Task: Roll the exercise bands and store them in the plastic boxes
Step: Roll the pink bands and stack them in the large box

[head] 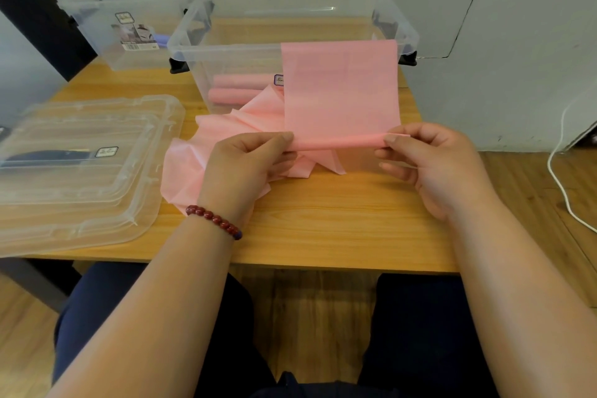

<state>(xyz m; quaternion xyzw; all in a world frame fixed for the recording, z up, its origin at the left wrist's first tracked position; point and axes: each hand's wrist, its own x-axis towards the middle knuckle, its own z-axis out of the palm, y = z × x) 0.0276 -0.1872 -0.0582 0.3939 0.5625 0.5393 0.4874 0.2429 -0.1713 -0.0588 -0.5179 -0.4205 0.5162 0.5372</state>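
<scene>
Nearest to you, at 6 o'clock, your dark-trousered legs (420,333) sit under the front edge of the wooden table (323,236), and both bare forearms reach over it. Your left wrist carries a red bead bracelet (214,221). Your left hand (245,161) pinches the left end of a narrow started roll between thumb and curled fingers, and your right hand (433,165) pinches the right end in the same way. The roll is the lower edge of a pink exercise band (340,90), held just above the table. From the roll its flat sheet rises toward 12 o'clock, with its top edge level with the front rim of the near box; whether the two touch cannot be told. More pink band material (190,168) lies crumpled on the table beneath your left hand and toward 9 o'clock. Further toward 9 o'clock lie stacked clear lids (80,191). At 12 o'clock stands the near clear plastic box (226,47), open, with two rolled pink bands (239,89) on its floor. At 11 o'clock, further back, stands a second clear box (129,52), also open. At 3 o'clock a white cable (562,184) runs across the floor.
</scene>
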